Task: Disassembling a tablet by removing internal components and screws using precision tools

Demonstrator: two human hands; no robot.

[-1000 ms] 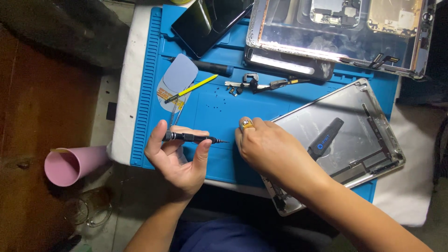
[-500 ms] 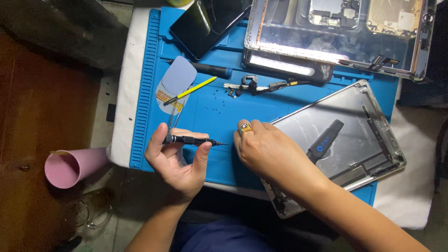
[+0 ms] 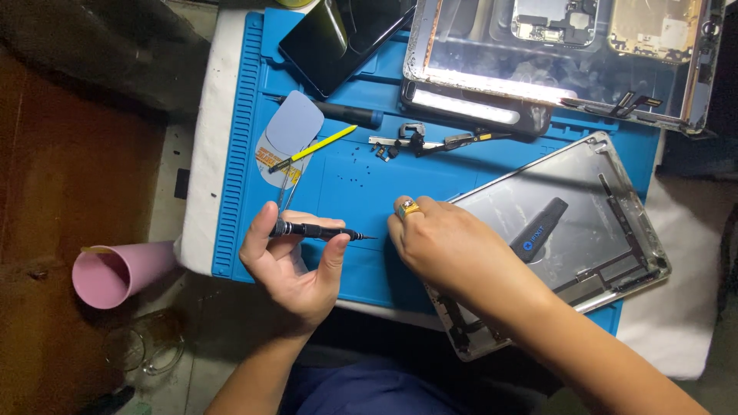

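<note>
Over a blue work mat (image 3: 361, 192), much stays out of sight: the right hand (image 3: 446, 246) lies palm down on the near corner of an opened silver tablet shell (image 3: 553, 238), so its fingertips and whatever sits beneath them cannot be made out, and whether it pinches anything cannot be told. The shell's lower edge runs off the mat into shadow. A second opened tablet housing (image 3: 561, 54) is cut off by the top of the frame, as is a dark phone (image 3: 338, 38) beside it.

The left hand (image 3: 296, 265) pinches a slim black precision screwdriver (image 3: 315, 230) between thumb and fingers, palm turned up, the other fingers loosely curled. The tool lies almost level, its long axis running left to right, the fine tip pointing toward the right hand (just short of the ringed finger). Its grip is dark and knurled with a pale band near the butt end, narrowing to a thin metal shaft.

Farther up the mat rest a pale blue opening pick (image 3: 292, 127), a yellow spudger (image 3: 315, 147) and a strip of small connector parts (image 3: 430, 142). A pink cup (image 3: 115, 273) lies on its side off the mat.
</note>
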